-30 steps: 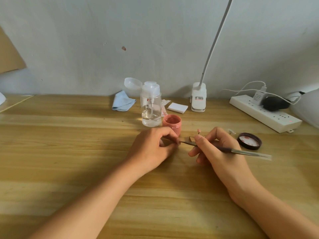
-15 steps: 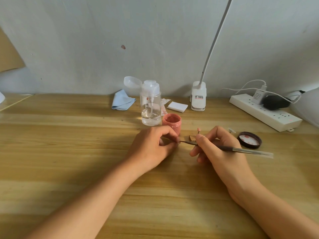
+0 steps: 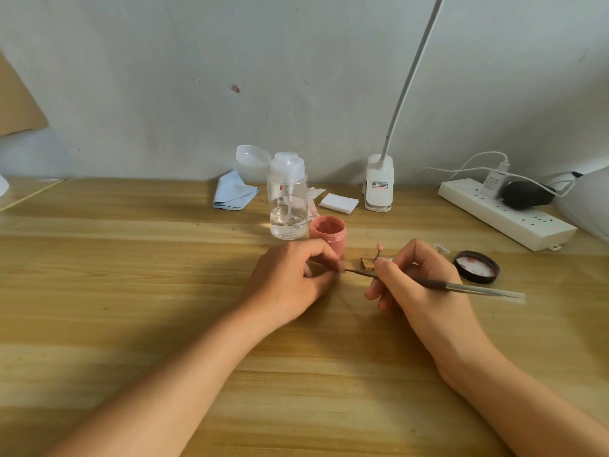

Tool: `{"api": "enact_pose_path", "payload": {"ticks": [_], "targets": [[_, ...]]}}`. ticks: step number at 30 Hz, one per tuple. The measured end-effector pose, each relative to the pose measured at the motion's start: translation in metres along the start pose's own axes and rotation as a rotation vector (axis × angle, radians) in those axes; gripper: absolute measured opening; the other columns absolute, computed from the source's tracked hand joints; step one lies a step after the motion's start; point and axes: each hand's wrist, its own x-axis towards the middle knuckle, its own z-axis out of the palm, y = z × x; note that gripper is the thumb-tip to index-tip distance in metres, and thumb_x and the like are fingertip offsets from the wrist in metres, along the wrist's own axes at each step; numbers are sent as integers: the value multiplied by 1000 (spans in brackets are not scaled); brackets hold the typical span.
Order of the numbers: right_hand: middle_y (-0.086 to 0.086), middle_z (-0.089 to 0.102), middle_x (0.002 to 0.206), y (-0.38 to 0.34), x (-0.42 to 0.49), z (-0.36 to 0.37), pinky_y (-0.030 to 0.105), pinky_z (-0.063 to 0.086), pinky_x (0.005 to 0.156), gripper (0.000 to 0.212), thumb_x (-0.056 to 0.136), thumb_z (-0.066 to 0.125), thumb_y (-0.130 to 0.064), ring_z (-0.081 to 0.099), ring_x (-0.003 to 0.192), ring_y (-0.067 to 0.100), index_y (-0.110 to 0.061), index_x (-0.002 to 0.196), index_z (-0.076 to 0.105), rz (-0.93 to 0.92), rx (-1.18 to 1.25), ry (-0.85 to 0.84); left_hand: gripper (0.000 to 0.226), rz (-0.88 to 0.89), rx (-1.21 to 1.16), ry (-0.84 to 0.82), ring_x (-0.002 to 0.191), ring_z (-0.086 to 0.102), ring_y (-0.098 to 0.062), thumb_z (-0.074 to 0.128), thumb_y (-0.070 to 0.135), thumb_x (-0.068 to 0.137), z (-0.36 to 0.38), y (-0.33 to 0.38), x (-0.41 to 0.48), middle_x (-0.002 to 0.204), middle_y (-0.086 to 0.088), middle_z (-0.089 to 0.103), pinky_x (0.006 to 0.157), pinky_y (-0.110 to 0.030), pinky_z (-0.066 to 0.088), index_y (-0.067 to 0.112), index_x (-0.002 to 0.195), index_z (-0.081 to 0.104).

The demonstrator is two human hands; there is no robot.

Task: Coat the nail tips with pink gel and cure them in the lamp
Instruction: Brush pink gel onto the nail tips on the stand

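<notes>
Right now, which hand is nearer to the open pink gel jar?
Left. The left hand lies just in front of the pink gel jar; the right hand, holding the brush, is farther off to its right.

jar (image 3: pixel 328 233) right of bottle (image 3: pixel 288 206) | lid (image 3: pixel 476 267) right of jar

Left hand (image 3: pixel 290 280), right hand (image 3: pixel 425 288): curled, close.

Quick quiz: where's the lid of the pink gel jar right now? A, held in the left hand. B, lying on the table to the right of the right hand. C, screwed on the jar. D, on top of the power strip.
B: the dark lid lies inside up on the wooden table, to the right of the right hand, while the pink gel jar stands open.
</notes>
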Motion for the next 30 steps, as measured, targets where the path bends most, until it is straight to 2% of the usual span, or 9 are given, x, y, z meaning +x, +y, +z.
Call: {"api": "enact_pose_path", "payload": {"ticks": [9,17,22,25,30], "targets": [[16,68,61,-2,-1,2,14,45,47,21,92,62,-2,57,46,4,8,80,48,4,-37,-1,28,-4,-13,-9,38,43,1,77,20,84,-1,0,0,41,21,50,43,-12,29,42,71,65],[20,67,65,-4,-2,2,14,45,47,20,91,64,-3,57,46,1,11,87,49,20,-27,6,27,-13,-8,-5,39,44,0,78,23,83,0,-1,1,41,19,51,44,-13,31,44,70,64],[16,67,63,-3,-1,2,15,43,46,19,90,64,-4,55,45,1,7,84,49,11,-62,14,27,-11,-7,-5,39,45,0,78,24,83,-1,-1,1,42,19,51,44,-13,31,44,71,65],[22,65,66,-2,0,1,17,43,45,21,89,64,-4,55,44,1,9,84,48,8,-51,46,27,-9,-4,-3,39,45,0,78,25,83,-1,-1,1,42,19,51,45,-13,32,45,70,65],[20,65,66,-2,0,1,17,42,45,18,89,63,-3,54,44,0,7,83,49,1,-84,31,27,-6,-1,-5,40,45,0,78,24,82,0,-2,1,42,21,51,45,-14,32,44,71,65]]}}
